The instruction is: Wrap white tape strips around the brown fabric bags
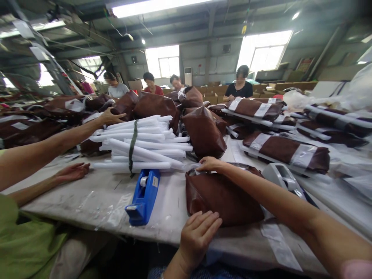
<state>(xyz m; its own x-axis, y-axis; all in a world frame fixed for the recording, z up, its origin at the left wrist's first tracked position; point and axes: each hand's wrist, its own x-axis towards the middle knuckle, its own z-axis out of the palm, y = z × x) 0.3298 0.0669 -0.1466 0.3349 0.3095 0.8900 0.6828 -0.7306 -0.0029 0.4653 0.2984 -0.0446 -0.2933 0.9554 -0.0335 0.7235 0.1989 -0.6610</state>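
On the tabletop (171,197), the brown bag (229,199) looks soft and slightly slick, probably best held by its upper edge, where the right hand (209,164) bunches its fingertips, grip unclear from here, while the left hand (200,235) rests open against its near side.

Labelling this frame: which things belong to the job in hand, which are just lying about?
Likely in the job:
brown bag, touched by left hand and right hand
white tube bundle
blue tape dispenser
grey tape dispenser

Probably just lying about:
cardboard boxes at the back
pale plastic, far right
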